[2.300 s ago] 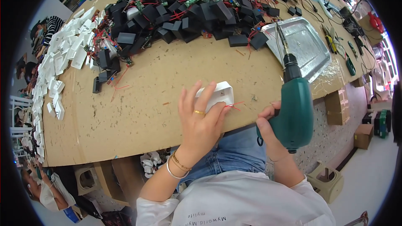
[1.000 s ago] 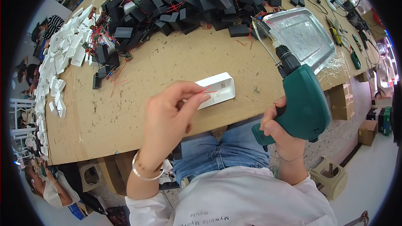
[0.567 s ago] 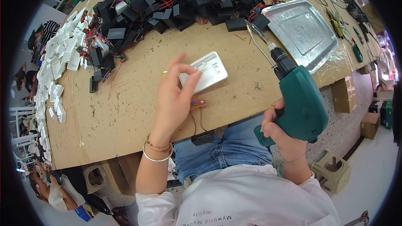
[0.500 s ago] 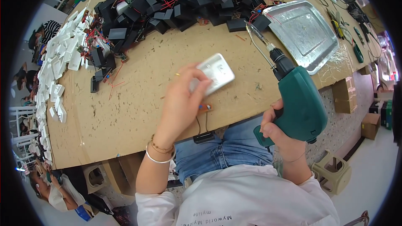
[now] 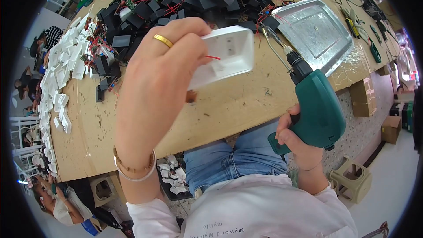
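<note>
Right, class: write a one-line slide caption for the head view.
Left hand lifts a white plastic case above the workbench; right hand grips a green drill.

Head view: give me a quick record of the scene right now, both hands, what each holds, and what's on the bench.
left hand: raised above the bench, gripping a white plastic casing, open side toward the camera
right hand: gripping a green power screwdriver, bit pointing up toward the casing
bench: wooden top
behind: pile of black modules with red wires
right: metal tray
left edge: row of white casings
</note>
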